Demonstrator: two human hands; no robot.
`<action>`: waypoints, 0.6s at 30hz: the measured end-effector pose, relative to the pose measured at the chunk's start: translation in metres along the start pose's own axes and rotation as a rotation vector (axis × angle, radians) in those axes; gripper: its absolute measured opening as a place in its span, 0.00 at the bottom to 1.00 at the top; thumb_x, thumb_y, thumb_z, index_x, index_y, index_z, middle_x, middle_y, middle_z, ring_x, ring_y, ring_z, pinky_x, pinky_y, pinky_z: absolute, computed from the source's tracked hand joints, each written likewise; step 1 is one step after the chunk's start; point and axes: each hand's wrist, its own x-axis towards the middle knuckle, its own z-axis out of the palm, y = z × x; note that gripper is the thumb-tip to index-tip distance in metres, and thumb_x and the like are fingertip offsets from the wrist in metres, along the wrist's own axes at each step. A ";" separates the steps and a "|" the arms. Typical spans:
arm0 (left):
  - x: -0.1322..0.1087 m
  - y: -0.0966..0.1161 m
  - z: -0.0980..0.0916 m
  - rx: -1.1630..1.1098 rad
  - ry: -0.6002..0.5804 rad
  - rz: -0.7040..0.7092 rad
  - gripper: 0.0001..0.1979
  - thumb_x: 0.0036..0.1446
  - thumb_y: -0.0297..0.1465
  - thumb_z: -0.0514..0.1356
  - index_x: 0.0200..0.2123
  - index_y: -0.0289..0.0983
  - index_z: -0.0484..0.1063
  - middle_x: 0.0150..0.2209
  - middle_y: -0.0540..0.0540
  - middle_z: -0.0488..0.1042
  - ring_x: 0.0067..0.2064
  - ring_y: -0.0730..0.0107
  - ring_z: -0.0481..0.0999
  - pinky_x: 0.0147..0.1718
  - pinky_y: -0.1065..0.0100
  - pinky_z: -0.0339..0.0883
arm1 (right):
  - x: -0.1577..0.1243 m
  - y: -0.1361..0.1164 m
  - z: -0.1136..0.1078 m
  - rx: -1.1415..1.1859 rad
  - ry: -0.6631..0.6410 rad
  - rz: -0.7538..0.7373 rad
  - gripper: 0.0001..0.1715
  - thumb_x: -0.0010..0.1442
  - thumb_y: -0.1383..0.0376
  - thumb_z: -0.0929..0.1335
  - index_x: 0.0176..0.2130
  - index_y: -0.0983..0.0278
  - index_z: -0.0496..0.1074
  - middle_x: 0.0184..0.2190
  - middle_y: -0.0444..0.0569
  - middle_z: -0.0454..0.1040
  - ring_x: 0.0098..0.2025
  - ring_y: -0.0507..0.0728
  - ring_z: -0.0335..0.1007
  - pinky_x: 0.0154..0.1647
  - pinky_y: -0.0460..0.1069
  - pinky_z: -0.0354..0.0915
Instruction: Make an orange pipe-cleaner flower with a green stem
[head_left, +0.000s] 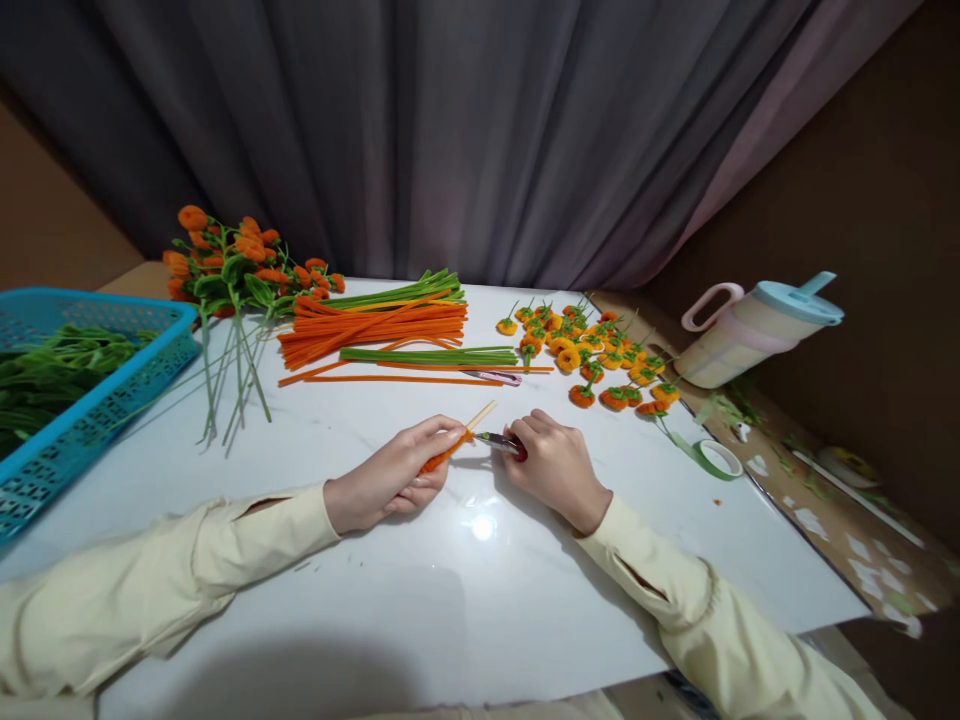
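Observation:
Near the middle of the white table, my left hand (397,475) is closed around an orange pipe cleaner piece (444,456). A thin pale stick (482,414) juts up and right from that piece. My right hand (553,465) grips small pliers (496,440) with a red handle, and their metal tip meets the orange piece at my left fingertips. Beyond my hands lie bundled orange pipe cleaners (375,328), green pipe cleaners (427,356) and a pinkish tool (495,378). Several small orange and yellow flower heads (568,358) with green backs are spread farther right.
A blue basket (161,352) of green leafy stems stands at the left. Behind it lies a bunch of orange flowers (251,245). To the right are a green tape roll (720,459), a tumbler (742,335) with a straw, and paper scraps (810,522). A grey curtain (450,140) hangs behind.

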 end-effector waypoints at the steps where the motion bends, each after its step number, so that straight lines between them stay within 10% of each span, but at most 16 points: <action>1: 0.000 0.000 0.000 -0.010 -0.003 -0.001 0.10 0.59 0.42 0.52 0.35 0.43 0.59 0.16 0.60 0.49 0.13 0.84 0.41 0.08 0.82 0.32 | 0.000 0.000 0.001 0.010 0.018 -0.003 0.05 0.46 0.69 0.64 0.25 0.65 0.70 0.22 0.48 0.70 0.29 0.54 0.63 0.25 0.47 0.48; 11: 0.000 0.000 -0.004 -0.020 -0.042 0.020 0.11 0.59 0.43 0.52 0.37 0.43 0.59 0.17 0.60 0.49 0.14 0.84 0.39 0.08 0.83 0.32 | 0.003 -0.003 -0.008 0.198 -0.046 0.102 0.07 0.48 0.70 0.62 0.21 0.65 0.67 0.22 0.47 0.69 0.26 0.52 0.61 0.24 0.46 0.48; 18: 0.001 -0.002 -0.003 -0.006 -0.068 0.081 0.11 0.59 0.43 0.52 0.39 0.43 0.59 0.14 0.62 0.48 0.13 0.84 0.38 0.09 0.84 0.34 | 0.008 0.001 -0.039 0.763 -0.627 0.285 0.19 0.53 0.61 0.63 0.15 0.66 0.62 0.11 0.41 0.59 0.16 0.47 0.51 0.19 0.45 0.48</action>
